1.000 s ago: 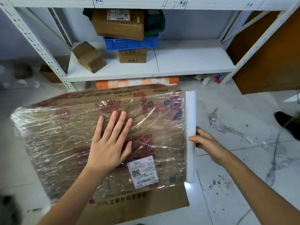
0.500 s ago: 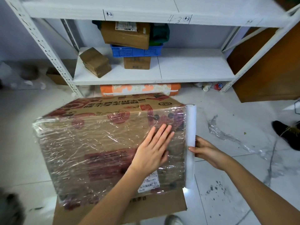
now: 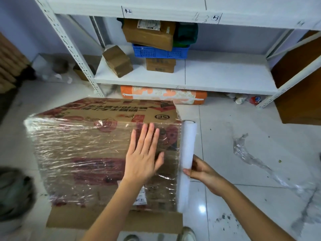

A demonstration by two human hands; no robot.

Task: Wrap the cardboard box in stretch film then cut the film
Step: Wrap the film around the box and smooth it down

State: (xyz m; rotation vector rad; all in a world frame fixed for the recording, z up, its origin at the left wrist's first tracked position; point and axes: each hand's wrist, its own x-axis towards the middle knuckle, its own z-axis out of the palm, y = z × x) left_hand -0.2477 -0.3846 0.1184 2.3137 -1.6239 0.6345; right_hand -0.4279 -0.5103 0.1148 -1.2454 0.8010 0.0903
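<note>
Both hands busy — your left hand (image 3: 145, 153) has slid flat, fingers spread, toward the cardboard box (image 3: 104, 153)'s right edge; your right hand (image 3: 202, 171) grips the film roll (image 3: 186, 153) there — cutting nears.

We see two bare forearms reaching in from the bottom edge, with no sleeves, cuffs or gloves anywhere along them. Our left hand (image 3: 144, 157) wears no ring, and no watch or band shows at its wrist; its nails are short and plain, without polish. Our right hand (image 3: 203, 171) is likewise bare, though its fingers are mostly hidden from us, so we cannot tell about rings there. At the very bottom edge we make out the toe of a light-coloured shoe (image 3: 186, 234), rounded and pale grey-white, and just left of it a blurred greyish shape that may be the other shoe; we cannot tell more.
</note>
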